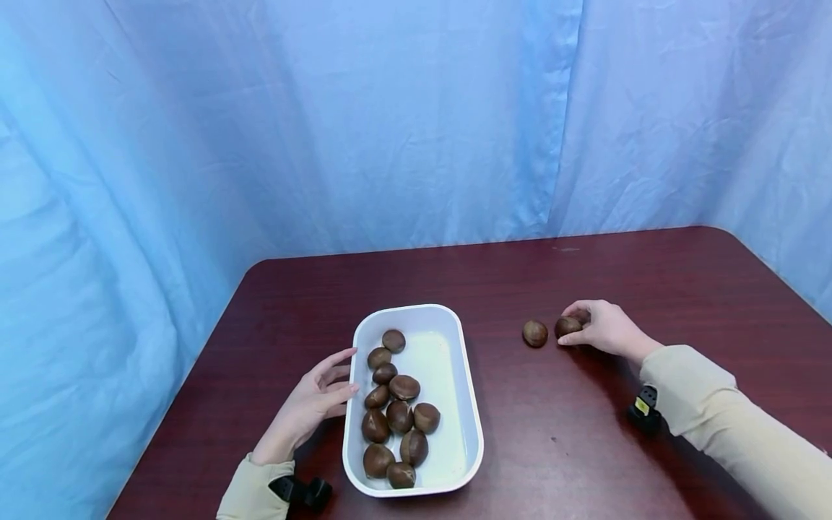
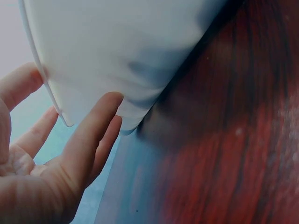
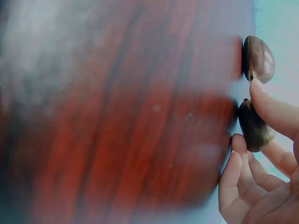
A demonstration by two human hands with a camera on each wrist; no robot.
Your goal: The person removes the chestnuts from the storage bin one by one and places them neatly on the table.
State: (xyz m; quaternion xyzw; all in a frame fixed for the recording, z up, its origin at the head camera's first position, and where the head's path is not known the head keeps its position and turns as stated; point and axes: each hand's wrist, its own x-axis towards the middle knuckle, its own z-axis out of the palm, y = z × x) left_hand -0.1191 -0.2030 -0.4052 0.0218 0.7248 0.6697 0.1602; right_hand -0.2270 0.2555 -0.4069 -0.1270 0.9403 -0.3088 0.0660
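A white rectangular tray (image 1: 455, 404) stands on the table with several brown chestnuts (image 1: 399, 417) lying mostly along its left side. My left hand (image 1: 316, 396) is at the tray's left side, fingers spread and fairly straight. In the left wrist view, fingertips (image 2: 112, 99) rest at the tray's outer wall (image 2: 103, 42) and rim. To the right of the tray, my right hand (image 1: 603, 331) pinches a chestnut (image 3: 254, 126) between thumb and fingers, low at the tabletop. Another chestnut (image 1: 535, 334) lies on the table just left of that hand.
The dark red wood table (image 1: 539, 448) has rounded far corners. Light blue curtains (image 1: 390, 144) hang behind it and along its left side. Dark wrist-worn devices (image 1: 643, 410) sit at both sleeves.
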